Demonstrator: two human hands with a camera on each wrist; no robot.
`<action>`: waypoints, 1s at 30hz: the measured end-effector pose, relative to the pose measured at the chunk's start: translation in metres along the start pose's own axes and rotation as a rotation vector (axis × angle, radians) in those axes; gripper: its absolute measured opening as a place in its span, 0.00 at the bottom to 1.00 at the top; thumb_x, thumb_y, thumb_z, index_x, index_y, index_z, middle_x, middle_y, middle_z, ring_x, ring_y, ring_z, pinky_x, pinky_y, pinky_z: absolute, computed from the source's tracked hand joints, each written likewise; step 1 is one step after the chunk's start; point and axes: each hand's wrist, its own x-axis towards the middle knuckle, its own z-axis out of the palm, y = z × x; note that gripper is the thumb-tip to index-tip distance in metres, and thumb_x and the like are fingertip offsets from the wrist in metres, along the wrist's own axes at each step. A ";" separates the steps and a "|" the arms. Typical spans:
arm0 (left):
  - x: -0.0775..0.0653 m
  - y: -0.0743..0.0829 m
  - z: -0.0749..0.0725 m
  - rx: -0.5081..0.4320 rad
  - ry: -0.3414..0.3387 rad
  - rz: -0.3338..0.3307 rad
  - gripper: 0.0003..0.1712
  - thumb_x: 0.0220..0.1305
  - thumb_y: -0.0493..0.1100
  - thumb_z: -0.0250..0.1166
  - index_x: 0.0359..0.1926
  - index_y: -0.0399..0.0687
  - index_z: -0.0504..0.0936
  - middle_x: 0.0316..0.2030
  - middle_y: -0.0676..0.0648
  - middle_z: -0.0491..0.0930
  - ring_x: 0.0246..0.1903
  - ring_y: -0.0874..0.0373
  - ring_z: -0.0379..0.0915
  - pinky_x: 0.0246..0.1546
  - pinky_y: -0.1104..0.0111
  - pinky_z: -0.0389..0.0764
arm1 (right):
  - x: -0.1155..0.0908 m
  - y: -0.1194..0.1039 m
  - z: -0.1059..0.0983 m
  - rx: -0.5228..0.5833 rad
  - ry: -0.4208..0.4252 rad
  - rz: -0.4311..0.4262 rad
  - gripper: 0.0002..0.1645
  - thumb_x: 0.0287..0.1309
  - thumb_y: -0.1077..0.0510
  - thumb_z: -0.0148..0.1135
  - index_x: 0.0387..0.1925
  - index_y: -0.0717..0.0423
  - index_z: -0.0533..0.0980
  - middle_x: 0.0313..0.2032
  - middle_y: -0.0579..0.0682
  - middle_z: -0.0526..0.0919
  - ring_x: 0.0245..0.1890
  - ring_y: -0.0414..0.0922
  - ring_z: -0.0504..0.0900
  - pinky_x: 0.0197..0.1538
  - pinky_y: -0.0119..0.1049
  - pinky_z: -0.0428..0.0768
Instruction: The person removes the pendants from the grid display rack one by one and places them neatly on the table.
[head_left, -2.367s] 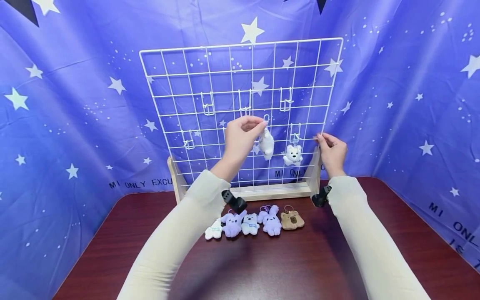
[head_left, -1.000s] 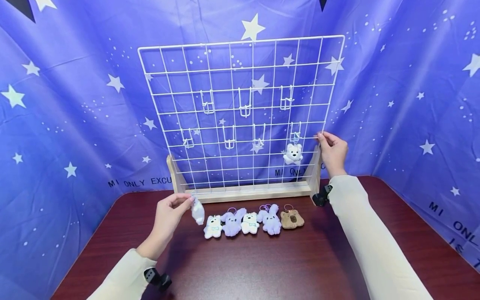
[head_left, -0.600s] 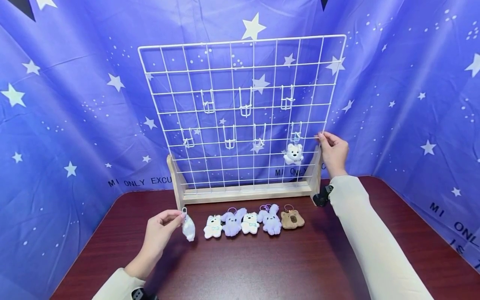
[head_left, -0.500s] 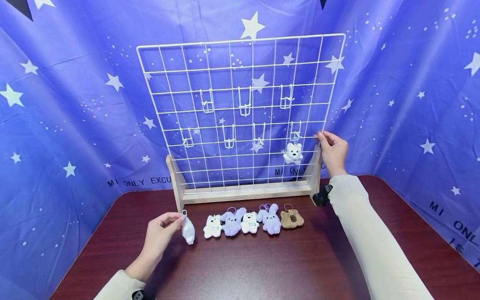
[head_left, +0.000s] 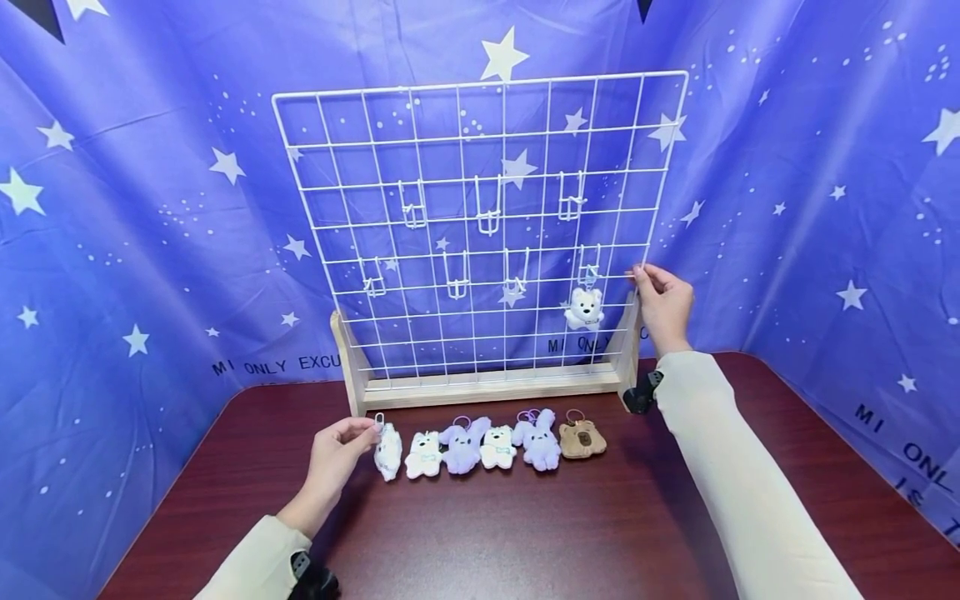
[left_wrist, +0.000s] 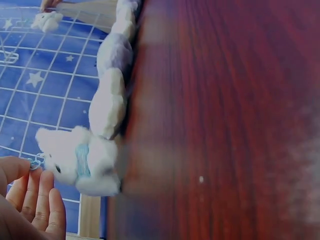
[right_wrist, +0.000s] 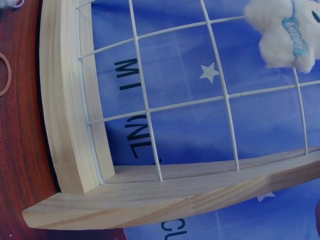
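Observation:
My left hand pinches the metal clasp of a white plush bear keychain at the left end of a row of plush keychains. In the left wrist view this bear wears a light blue bow and seems to touch the tabletop, clasp between thumb and finger. My right hand pinches the right edge of the white wire grid; its fingers are out of the right wrist view. Near that hand, another white bear keychain hangs from a lower hook.
The row holds a white bear, a purple rabbit, a second white bear, another purple rabbit and a brown plush. The grid stands in a wooden base on the dark red table. Several bare hooks hang on it.
My left hand has carried the bear keychain from before the grid's middle down and left to the table, then slightly right toward the row. My right hand has stayed at the grid's edge.

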 end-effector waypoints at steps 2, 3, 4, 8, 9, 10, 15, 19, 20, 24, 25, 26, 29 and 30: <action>0.003 -0.002 0.002 0.010 0.003 0.001 0.10 0.57 0.31 0.65 0.38 0.25 0.80 0.23 0.51 0.81 0.25 0.65 0.76 0.32 0.71 0.81 | -0.005 -0.008 0.000 -0.009 -0.002 -0.003 0.16 0.61 0.61 0.60 0.45 0.70 0.79 0.40 0.60 0.85 0.29 0.26 0.80 0.40 0.19 0.75; 0.005 -0.003 0.002 0.017 0.005 0.001 0.10 0.56 0.31 0.65 0.38 0.25 0.80 0.23 0.51 0.80 0.25 0.64 0.76 0.31 0.71 0.80 | -0.006 -0.011 0.000 -0.009 -0.005 -0.002 0.16 0.61 0.61 0.60 0.45 0.71 0.79 0.39 0.59 0.85 0.29 0.26 0.80 0.40 0.19 0.76; 0.006 -0.004 0.003 0.030 0.006 -0.001 0.10 0.56 0.31 0.65 0.38 0.26 0.80 0.23 0.51 0.80 0.25 0.63 0.76 0.31 0.72 0.80 | -0.007 -0.013 0.000 -0.013 -0.006 -0.002 0.16 0.61 0.61 0.60 0.45 0.71 0.79 0.38 0.58 0.85 0.29 0.26 0.79 0.40 0.19 0.76; 0.013 -0.009 0.004 0.118 0.019 -0.003 0.08 0.55 0.32 0.66 0.37 0.31 0.83 0.24 0.50 0.82 0.25 0.64 0.75 0.29 0.75 0.76 | -0.009 -0.015 0.000 -0.020 -0.008 0.003 0.16 0.60 0.60 0.61 0.45 0.70 0.79 0.36 0.54 0.86 0.28 0.26 0.79 0.39 0.19 0.75; 0.015 -0.010 0.004 0.144 0.020 -0.002 0.08 0.55 0.33 0.66 0.37 0.32 0.83 0.24 0.49 0.82 0.25 0.65 0.75 0.29 0.76 0.75 | -0.008 -0.014 0.000 -0.018 -0.009 0.001 0.16 0.60 0.60 0.61 0.45 0.70 0.79 0.37 0.55 0.86 0.28 0.26 0.79 0.39 0.19 0.76; 0.017 -0.012 0.005 0.163 0.020 -0.001 0.08 0.55 0.34 0.67 0.36 0.33 0.83 0.24 0.49 0.83 0.25 0.64 0.76 0.29 0.76 0.74 | -0.009 -0.016 0.000 -0.022 -0.006 -0.001 0.16 0.60 0.60 0.61 0.45 0.70 0.79 0.37 0.56 0.86 0.28 0.26 0.79 0.39 0.19 0.75; 0.027 -0.015 0.008 0.202 0.001 -0.009 0.08 0.54 0.35 0.67 0.35 0.32 0.83 0.24 0.47 0.84 0.26 0.62 0.76 0.27 0.76 0.73 | 0.001 0.002 0.001 -0.006 0.008 -0.002 0.17 0.60 0.59 0.62 0.45 0.68 0.80 0.34 0.49 0.87 0.28 0.25 0.79 0.39 0.18 0.75; 0.033 -0.014 0.013 0.260 -0.006 -0.016 0.08 0.54 0.36 0.68 0.34 0.34 0.84 0.23 0.48 0.84 0.24 0.65 0.73 0.26 0.75 0.71 | 0.007 0.016 0.001 0.001 0.019 -0.005 0.18 0.59 0.55 0.63 0.45 0.66 0.80 0.29 0.36 0.85 0.28 0.24 0.79 0.38 0.17 0.75; 0.035 -0.014 0.014 0.275 -0.007 -0.019 0.08 0.53 0.36 0.68 0.33 0.35 0.84 0.23 0.49 0.83 0.24 0.66 0.72 0.26 0.74 0.70 | 0.007 0.017 0.001 0.001 0.022 -0.007 0.19 0.59 0.55 0.63 0.45 0.66 0.80 0.29 0.36 0.85 0.28 0.24 0.79 0.38 0.18 0.75; 0.040 -0.014 0.018 0.287 -0.016 -0.024 0.07 0.53 0.36 0.68 0.33 0.35 0.85 0.23 0.49 0.83 0.23 0.66 0.70 0.26 0.74 0.69 | 0.007 0.019 0.001 0.005 0.027 -0.015 0.19 0.58 0.55 0.63 0.44 0.66 0.81 0.28 0.34 0.85 0.28 0.25 0.80 0.38 0.18 0.75; 0.041 -0.014 0.019 0.278 -0.022 -0.027 0.08 0.53 0.36 0.68 0.33 0.34 0.84 0.23 0.49 0.83 0.23 0.67 0.70 0.26 0.74 0.69 | 0.007 0.019 0.001 0.011 0.026 -0.014 0.19 0.58 0.55 0.64 0.44 0.66 0.81 0.28 0.34 0.85 0.28 0.25 0.80 0.38 0.18 0.75; 0.043 -0.015 0.019 0.266 -0.027 -0.027 0.08 0.53 0.35 0.68 0.33 0.33 0.84 0.23 0.49 0.83 0.23 0.67 0.70 0.26 0.75 0.69 | 0.007 0.019 0.001 0.008 0.028 -0.014 0.19 0.58 0.54 0.64 0.44 0.66 0.81 0.27 0.33 0.85 0.28 0.25 0.80 0.38 0.18 0.75; 0.046 -0.017 0.021 0.217 -0.045 -0.033 0.09 0.53 0.33 0.68 0.34 0.30 0.83 0.22 0.50 0.83 0.22 0.68 0.69 0.25 0.77 0.70 | 0.007 0.018 0.001 0.001 0.027 -0.012 0.18 0.58 0.54 0.63 0.44 0.65 0.81 0.27 0.33 0.84 0.29 0.25 0.80 0.39 0.19 0.75; 0.047 -0.018 0.021 0.204 -0.049 -0.032 0.09 0.52 0.33 0.68 0.34 0.29 0.83 0.22 0.50 0.83 0.22 0.68 0.70 0.25 0.77 0.70 | 0.007 0.018 0.001 -0.003 0.026 -0.011 0.18 0.59 0.53 0.63 0.44 0.64 0.81 0.28 0.33 0.84 0.29 0.25 0.80 0.39 0.19 0.75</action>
